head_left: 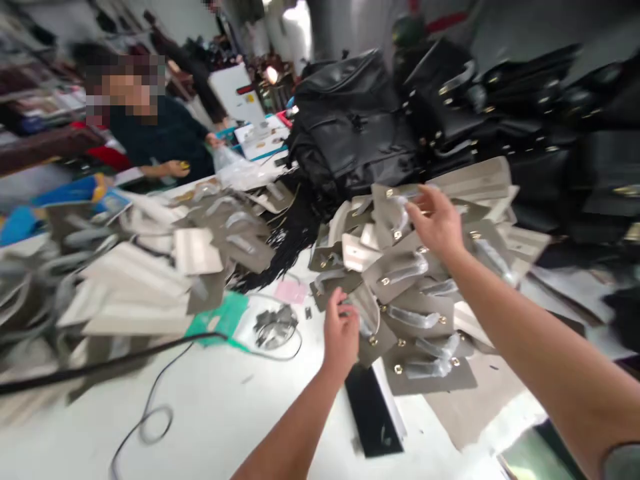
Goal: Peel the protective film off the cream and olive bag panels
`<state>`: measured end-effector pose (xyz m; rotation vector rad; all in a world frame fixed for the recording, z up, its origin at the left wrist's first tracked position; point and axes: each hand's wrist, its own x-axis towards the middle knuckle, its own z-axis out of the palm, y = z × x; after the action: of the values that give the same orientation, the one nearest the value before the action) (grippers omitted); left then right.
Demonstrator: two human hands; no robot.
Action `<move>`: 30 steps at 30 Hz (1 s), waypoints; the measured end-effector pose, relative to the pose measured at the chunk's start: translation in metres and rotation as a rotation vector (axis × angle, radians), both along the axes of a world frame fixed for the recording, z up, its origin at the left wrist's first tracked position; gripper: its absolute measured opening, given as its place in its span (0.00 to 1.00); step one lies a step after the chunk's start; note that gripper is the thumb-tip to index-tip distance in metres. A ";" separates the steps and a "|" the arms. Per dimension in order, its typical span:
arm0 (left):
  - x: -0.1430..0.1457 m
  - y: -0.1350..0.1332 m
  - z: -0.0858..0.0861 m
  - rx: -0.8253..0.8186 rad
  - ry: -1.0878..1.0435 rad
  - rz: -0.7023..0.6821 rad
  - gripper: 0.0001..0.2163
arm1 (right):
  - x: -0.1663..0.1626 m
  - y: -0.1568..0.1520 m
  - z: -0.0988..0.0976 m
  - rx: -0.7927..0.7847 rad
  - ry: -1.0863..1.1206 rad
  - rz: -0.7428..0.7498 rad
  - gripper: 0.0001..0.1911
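Observation:
A heap of taupe leather flaps (400, 280), each with a plastic-wrapped handle and gold rivets, covers the white table (225, 400). My left hand (341, 330) has its fingers curled on the near edge of one flap (370, 327) at the heap's left side. My right hand (437, 223) reaches over the top of the heap and pinches the upper edge of another flap (395, 200).
A second pile of flaps (150, 273) lies at left, with a plastic bag of metal parts (273, 327) and a black cable (150, 413) near it. Black bags (360, 127) are stacked behind. Another person (150, 133) sits at far left.

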<state>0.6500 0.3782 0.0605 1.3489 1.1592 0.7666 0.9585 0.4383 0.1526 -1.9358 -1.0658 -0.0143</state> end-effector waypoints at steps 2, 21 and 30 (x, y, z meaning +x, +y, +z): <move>-0.043 -0.055 -0.003 -0.033 0.138 -0.218 0.20 | -0.013 -0.014 -0.002 -0.232 -0.001 0.002 0.22; -0.347 -0.328 -0.049 -0.477 0.432 -0.118 0.13 | -0.385 -0.380 -0.122 -1.061 0.600 0.939 0.21; -0.403 -0.427 -0.083 -0.572 0.341 0.115 0.14 | -0.414 -0.436 -0.140 -1.230 0.603 0.936 0.23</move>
<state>0.2468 -0.0486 -0.0229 0.9503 1.5884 0.2444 0.5444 0.0021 0.0130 -1.8809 -1.5753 1.9834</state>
